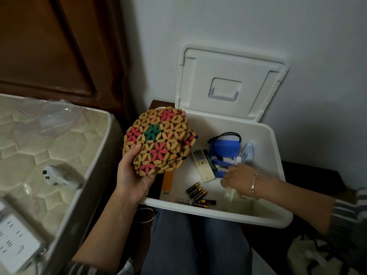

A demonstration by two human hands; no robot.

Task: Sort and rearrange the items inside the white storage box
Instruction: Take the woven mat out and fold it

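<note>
The white storage box stands open in front of me, its lid leaning back on the wall. My left hand grips a round beaded mat of tan, pink and green flowers above the box's left edge. My right hand reaches into the box with curled fingers on small blue-and-white packs; what it holds is hidden. Inside lie a white remote, a blue battery pack with black cable, several black batteries, an orange flat item and a small white-blue box.
A mattress lies at the left with a white plug adapter, a power strip and clear plastic on it. Dark wood panelling rises behind it. The box sits on a dark stand. My knees are below it. A cloth bag sits at lower right.
</note>
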